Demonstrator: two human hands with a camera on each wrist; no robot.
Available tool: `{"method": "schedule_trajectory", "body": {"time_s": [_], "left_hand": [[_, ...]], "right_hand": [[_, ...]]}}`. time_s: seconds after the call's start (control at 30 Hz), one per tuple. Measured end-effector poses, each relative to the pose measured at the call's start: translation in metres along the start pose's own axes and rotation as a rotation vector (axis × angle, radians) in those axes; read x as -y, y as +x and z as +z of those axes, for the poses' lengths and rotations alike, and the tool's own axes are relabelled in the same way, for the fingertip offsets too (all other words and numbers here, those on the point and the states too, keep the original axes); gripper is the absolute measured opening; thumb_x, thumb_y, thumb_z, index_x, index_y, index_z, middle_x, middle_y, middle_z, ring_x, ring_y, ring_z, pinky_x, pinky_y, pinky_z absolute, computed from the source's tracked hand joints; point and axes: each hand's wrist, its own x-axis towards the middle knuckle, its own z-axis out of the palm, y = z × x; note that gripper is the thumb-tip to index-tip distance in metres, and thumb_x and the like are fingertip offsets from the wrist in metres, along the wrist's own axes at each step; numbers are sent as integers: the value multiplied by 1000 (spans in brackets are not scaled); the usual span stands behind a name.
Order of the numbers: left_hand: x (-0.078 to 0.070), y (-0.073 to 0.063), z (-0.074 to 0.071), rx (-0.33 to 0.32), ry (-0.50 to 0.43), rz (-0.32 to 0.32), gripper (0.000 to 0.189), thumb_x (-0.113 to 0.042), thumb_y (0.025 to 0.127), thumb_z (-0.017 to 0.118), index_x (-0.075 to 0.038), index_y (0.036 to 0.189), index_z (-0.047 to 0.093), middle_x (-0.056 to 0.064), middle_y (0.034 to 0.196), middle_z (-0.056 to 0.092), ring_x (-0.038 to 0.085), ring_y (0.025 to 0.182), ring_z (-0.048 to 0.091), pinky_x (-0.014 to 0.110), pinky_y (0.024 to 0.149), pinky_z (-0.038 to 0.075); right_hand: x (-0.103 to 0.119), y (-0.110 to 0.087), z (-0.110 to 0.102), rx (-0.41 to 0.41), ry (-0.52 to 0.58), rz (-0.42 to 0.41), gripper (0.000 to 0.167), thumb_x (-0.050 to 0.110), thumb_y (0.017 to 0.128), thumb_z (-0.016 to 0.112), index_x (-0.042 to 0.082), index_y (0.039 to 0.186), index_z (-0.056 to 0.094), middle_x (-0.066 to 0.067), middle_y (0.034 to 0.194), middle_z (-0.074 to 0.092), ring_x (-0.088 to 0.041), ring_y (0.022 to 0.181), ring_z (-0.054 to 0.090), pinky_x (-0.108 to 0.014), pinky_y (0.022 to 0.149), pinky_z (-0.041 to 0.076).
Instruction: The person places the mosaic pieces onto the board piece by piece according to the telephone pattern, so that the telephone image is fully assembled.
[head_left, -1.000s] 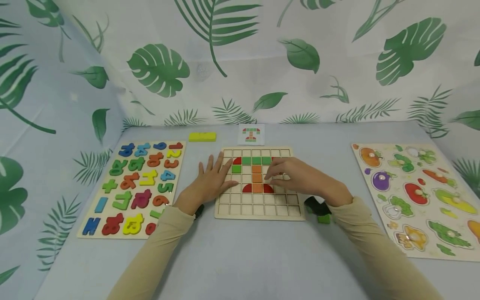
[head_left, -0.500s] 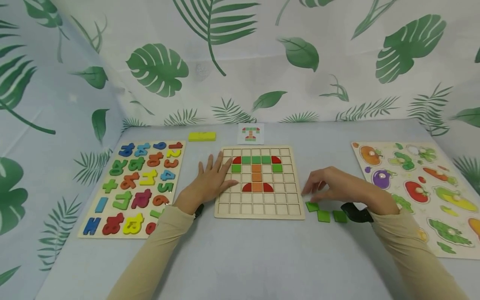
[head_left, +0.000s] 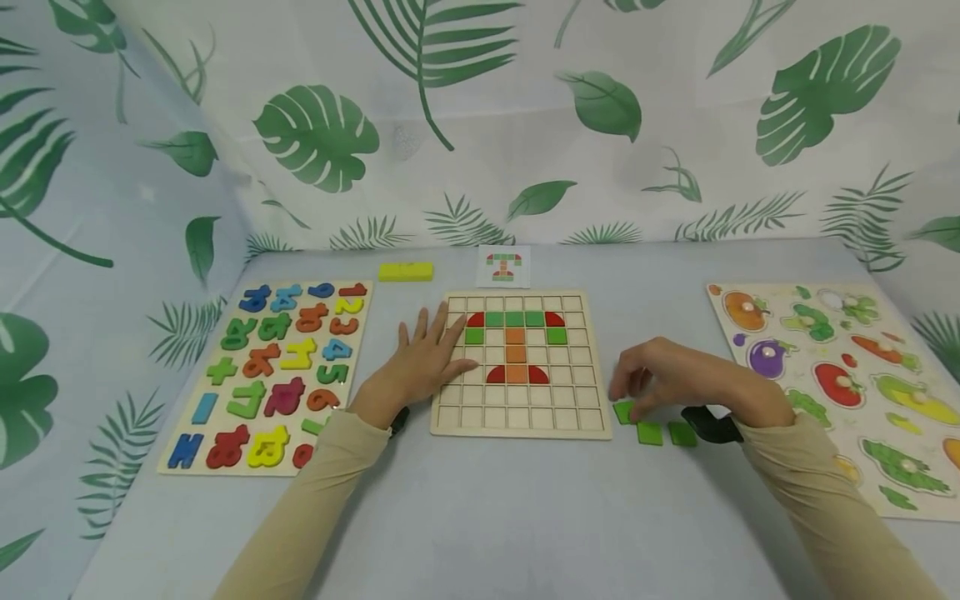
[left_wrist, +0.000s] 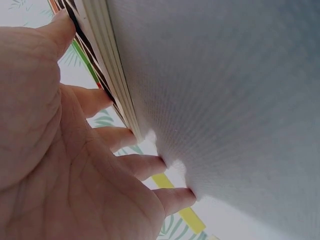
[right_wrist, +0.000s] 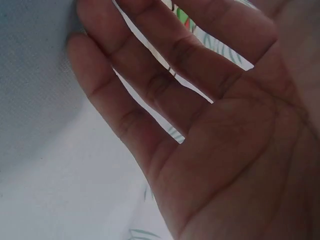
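Observation:
My left hand [head_left: 417, 364] lies with fingers spread on the left edge of the wooden grid board [head_left: 521, 421]; the left wrist view shows its fingers along the board's side [left_wrist: 114, 65]. On the board, red quarter-round pieces, green squares and orange squares [head_left: 516, 354] form a T-like figure. Right of the board, my right hand [head_left: 675, 379] pinches a green square tile [head_left: 622, 412] on the table between thumb and fingertips. Two other green tiles [head_left: 650, 433] lie beside it. In the right wrist view the palm [right_wrist: 235, 145] and fingers show, and the tile is hidden.
A pattern card [head_left: 503, 267] lies behind the board, with a yellow block [head_left: 406, 272] to its left. At far left is a number puzzle board [head_left: 213, 392]; at far right, a vegetable puzzle board [head_left: 787, 321]. Leaf-print cloth [head_left: 465, 167] hangs behind.
My right hand has left the board's upper right, uncovering a red piece and a green square there, and moved right and down to the green tiles. The left hand has stayed put.

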Motion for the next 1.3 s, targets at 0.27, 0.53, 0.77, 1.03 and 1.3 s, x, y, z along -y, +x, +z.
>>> {"method": "schedule_trajectory", "body": {"time_s": [0.27,0.53,0.77,1.03,1.3], "left_hand": [[0,-1,0,-8,0,7,80,-50,110,47,-7,169,13,24,173,-7,51,156,-8,73,119,-3],[1,0,1,-11,3,5,79,-50,111,46,-8,169,13,23,173,-8,51,156,-8,73,119,-2],[0,0,2,-13,5,12,80,-50,110,47,-7,169,13,24,173,-7,52,156,-8,73,119,-1],[-1,-1,0,-20,6,8,79,-49,110,48,-7,169,15,25,173,-5,52,156,-6,73,119,0],[0,-2,1,-30,2,7,78,-48,110,49,-6,168,17,26,173,-3,53,156,-5,74,119,1]], "right_hand": [[1,1,0,20,48,16,25,3,74,94,10,92,77,8,90,70,-9,80,64,-27,71,56],[5,4,-1,47,46,54,27,3,74,94,11,87,72,7,86,69,-8,78,65,-27,71,57],[3,3,-3,67,79,18,24,3,78,91,12,87,71,8,86,69,-8,78,64,-28,73,58],[6,5,-9,-4,19,-58,18,3,85,86,14,98,79,10,94,72,-7,81,62,-28,76,58],[20,26,-9,-150,-42,-133,15,1,92,79,8,105,81,4,101,73,-13,91,69,-31,83,60]]}}
